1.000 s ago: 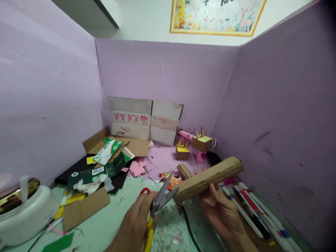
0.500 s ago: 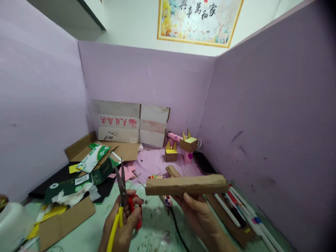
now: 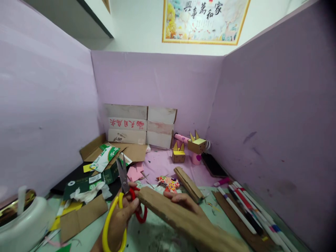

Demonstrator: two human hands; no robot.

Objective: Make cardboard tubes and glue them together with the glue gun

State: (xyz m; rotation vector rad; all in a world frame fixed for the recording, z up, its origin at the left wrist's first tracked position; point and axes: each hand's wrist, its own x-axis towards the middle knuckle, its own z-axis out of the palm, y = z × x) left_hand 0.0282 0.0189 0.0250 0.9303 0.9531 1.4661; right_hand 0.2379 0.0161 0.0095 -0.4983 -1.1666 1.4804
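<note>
My left hand [image 3: 123, 211] is closed round scissors [image 3: 123, 176] with one yellow and one red handle. Their blades point up and stand slightly apart. A long folded cardboard bar [image 3: 178, 217] slants from my left fingertips down to the bottom right. Its near end is blurred. Behind the bar, my right hand [image 3: 186, 201] grips it, fingers showing over the upper edge and the thumb hidden. The bar's far end is close to my left fingers; whether they touch it I cannot tell. Another folded cardboard bar [image 3: 188, 183] lies on the table just beyond my right hand.
Beyond my hands lies a flower-patterned object [image 3: 169, 183]. Small cardboard animal heads [image 3: 179, 156] and a black phone [image 3: 214, 165] are further back. Markers [image 3: 241, 213] line the right side. Cardboard scraps [image 3: 84, 215] and a white container [image 3: 26, 224] are left. Purple walls [image 3: 157, 80] surround the table.
The held cardboard bar has swung from level to slanting, its right end coming down towards me and its left end nearer my left hand. The view has shifted left; the other bar shows fully.
</note>
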